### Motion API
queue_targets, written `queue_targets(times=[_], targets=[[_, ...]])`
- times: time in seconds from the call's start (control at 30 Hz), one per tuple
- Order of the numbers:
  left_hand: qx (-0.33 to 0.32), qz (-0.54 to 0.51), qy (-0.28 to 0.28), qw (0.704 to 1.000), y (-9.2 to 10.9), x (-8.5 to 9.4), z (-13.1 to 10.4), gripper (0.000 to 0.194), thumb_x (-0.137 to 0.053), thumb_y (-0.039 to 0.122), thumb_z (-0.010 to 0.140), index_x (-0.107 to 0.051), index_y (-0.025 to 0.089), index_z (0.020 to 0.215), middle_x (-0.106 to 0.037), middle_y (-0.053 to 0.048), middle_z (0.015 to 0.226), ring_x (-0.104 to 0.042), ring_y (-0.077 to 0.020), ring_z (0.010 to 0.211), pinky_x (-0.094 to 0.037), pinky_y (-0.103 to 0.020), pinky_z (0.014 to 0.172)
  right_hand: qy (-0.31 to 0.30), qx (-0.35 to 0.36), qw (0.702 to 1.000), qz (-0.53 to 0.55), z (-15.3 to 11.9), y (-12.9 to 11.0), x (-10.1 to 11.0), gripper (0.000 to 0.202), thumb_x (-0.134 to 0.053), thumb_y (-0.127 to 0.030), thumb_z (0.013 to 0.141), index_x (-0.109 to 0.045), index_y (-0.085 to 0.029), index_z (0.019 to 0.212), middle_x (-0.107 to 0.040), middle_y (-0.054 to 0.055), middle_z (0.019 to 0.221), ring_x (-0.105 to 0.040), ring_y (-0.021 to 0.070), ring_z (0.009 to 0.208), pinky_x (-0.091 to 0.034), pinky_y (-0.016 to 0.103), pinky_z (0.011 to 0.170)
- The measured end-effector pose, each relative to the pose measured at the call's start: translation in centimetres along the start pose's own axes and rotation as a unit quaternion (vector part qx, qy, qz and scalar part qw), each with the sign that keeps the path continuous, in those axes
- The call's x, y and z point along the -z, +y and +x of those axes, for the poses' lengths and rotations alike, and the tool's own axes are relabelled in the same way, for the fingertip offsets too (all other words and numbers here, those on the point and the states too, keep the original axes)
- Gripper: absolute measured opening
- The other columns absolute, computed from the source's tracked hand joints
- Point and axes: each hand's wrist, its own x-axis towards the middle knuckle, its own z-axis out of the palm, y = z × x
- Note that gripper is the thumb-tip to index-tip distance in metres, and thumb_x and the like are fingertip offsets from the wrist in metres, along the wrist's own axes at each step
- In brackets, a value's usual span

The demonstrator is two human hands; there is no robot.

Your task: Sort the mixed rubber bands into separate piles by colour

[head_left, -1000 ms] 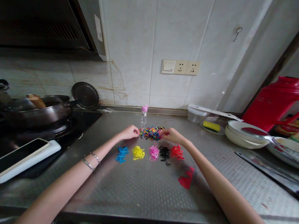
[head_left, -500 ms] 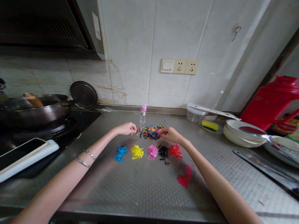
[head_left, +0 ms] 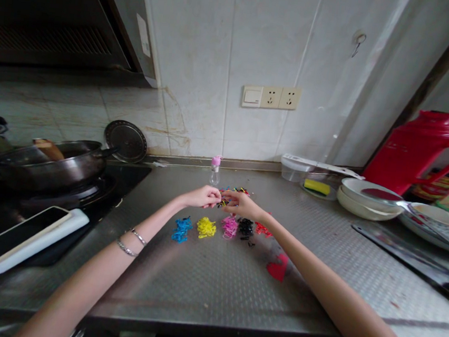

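Note:
A mixed heap of small coloured bands (head_left: 241, 191) lies on the metal counter, partly covered by both hands. My left hand (head_left: 207, 197) is closed at the heap's left side; what its fingers pinch is too small to name. My right hand (head_left: 240, 204) reaches over the heap, fingers bent, close to my left fingertips; its grip is unclear. Nearer me lie sorted piles: blue (head_left: 181, 229), yellow (head_left: 206, 227), pink (head_left: 229, 226), black (head_left: 246, 228) and red (head_left: 263, 229), the last partly behind my right wrist.
A small pink-capped bottle (head_left: 215, 171) stands behind the heap. A red heart (head_left: 277, 268) lies near my right forearm. Left are a pan (head_left: 66, 166) and a phone (head_left: 14, 243); right are bowls (head_left: 368, 203), a knife (head_left: 394, 256) and a red flask (head_left: 412, 152).
My left hand has moved right and my right hand left, so they now nearly meet over the mixed heap and cover much of it.

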Motion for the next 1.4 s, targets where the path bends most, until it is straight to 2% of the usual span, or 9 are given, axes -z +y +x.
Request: queue_targets(times=[0.13, 0.47, 0.57, 0.67, 0.83, 1.03, 1.2, 1.3, 1.4], targets=[[-0.002, 0.007, -0.006, 1.0, 0.5, -0.4, -0.1, 0.024, -0.05, 0.036, 0.077, -0.052, 0.012, 0.08, -0.05, 0.003, 0.055, -0.038, -0.0034, 0.04, -0.028, -0.017, 0.04, -0.007, -0.008, 1.0, 0.002, 0.0, -0.2, 0.2, 0.038, -0.054, -0.026, 0.072, -0.055, -0.012, 0.106, -0.065, 0.005, 0.079, -0.057, 0.012, 0.066, -0.044, 0.02, 0.053], [-0.011, 0.043, -0.007, 0.999, 0.4, -0.7, 0.0, 0.021, -0.048, 0.031, 0.077, -0.054, 0.012, 0.081, -0.05, 0.003, 0.056, -0.039, -0.0046, 0.043, -0.031, -0.018, 0.043, 0.088, -0.054, 0.994, -0.033, -0.1, 2.2, 3.5, 0.031, -0.055, -0.026, 0.07, -0.061, -0.011, 0.097, -0.067, 0.007, 0.08, -0.059, 0.0128, 0.064, -0.044, 0.019, 0.049], [-0.051, 0.093, 0.033, 0.994, 1.3, -2.0, 0.6, 0.018, -0.048, 0.027, 0.077, -0.056, 0.012, 0.079, -0.053, 0.001, 0.061, -0.044, -0.0064, 0.049, -0.035, -0.019, 0.049, 0.112, -0.051, 0.992, -0.039, -0.3, 2.4, 4.4, 0.03, -0.055, -0.027, 0.07, -0.062, -0.01, 0.095, -0.067, 0.008, 0.079, -0.059, 0.014, 0.066, -0.045, 0.02, 0.051], [-0.115, 0.179, 0.083, 0.973, 2.2, -4.0, 1.1, 0.014, -0.049, 0.021, 0.076, -0.059, 0.013, 0.075, -0.059, -0.003, 0.072, -0.05, -0.0102, 0.065, -0.038, -0.022, 0.063, 0.123, -0.047, 0.99, -0.05, -0.4, 2.6, 4.9, 0.03, -0.056, -0.028, 0.071, -0.062, -0.01, 0.094, -0.067, 0.008, 0.078, -0.06, 0.0146, 0.068, -0.047, 0.022, 0.055], [-0.155, 0.303, 0.091, 0.936, 2.4, -7.3, 1.3, 0.016, -0.047, 0.022, 0.078, -0.061, 0.014, 0.077, -0.058, -0.007, 0.08, -0.052, -0.013, 0.071, -0.038, -0.024, 0.067, 0.128, -0.045, 0.989, -0.058, -0.3, 3.1, 4.9, 0.033, -0.056, -0.029, 0.071, -0.062, -0.01, 0.096, -0.067, 0.007, 0.079, -0.06, 0.0143, 0.067, -0.047, 0.023, 0.055], [-0.155, 0.318, 0.086, 0.931, 1.5, -9.0, 1.5, 0.02, -0.045, 0.025, 0.08, -0.063, 0.016, 0.08, -0.058, -0.007, 0.082, -0.054, -0.0135, 0.07, -0.039, -0.024, 0.067, 0.122, -0.056, 0.989, -0.064, -0.2, 3.1, 4.6, 0.032, -0.055, -0.031, 0.071, -0.062, -0.01, 0.095, -0.066, 0.006, 0.074, -0.059, 0.0135, 0.064, -0.045, 0.021, 0.049], [-0.161, 0.26, 0.101, 0.947, 2.0, -7.9, 1.7, 0.016, -0.052, 0.022, 0.074, -0.066, 0.015, 0.08, -0.061, -0.006, 0.081, -0.054, -0.0131, 0.071, -0.039, -0.023, 0.067, 0.135, -0.041, 0.988, -0.063, -0.1, 3.2, 4.3, 0.029, -0.055, -0.029, 0.07, -0.063, -0.01, 0.09, -0.066, 0.007, 0.075, -0.059, 0.0141, 0.065, -0.047, 0.023, 0.056], [-0.151, 0.202, 0.136, 0.958, 2.3, -5.7, 1.5, 0.017, -0.052, 0.023, 0.074, -0.066, 0.014, 0.076, -0.062, -0.005, 0.075, -0.052, -0.0117, 0.067, -0.038, -0.022, 0.063, 0.143, -0.022, 0.988, -0.045, 0.0, 3.3, 4.1, 0.027, -0.057, -0.029, 0.069, -0.064, -0.011, 0.089, -0.067, 0.008, 0.081, -0.06, 0.0154, 0.071, -0.048, 0.025, 0.063], [-0.114, 0.12, 0.204, 0.965, 1.5, -2.6, 1.3, 0.024, -0.051, 0.03, 0.075, -0.065, 0.01, 0.074, -0.062, -0.005, 0.069, -0.051, -0.0106, 0.061, -0.038, -0.022, 0.058, 0.142, -0.024, 0.989, -0.046, 0.2, 3.2, 3.6, 0.026, -0.056, -0.028, 0.069, -0.063, -0.011, 0.088, -0.067, 0.008, 0.08, -0.061, 0.0157, 0.07, -0.048, 0.025, 0.063]])
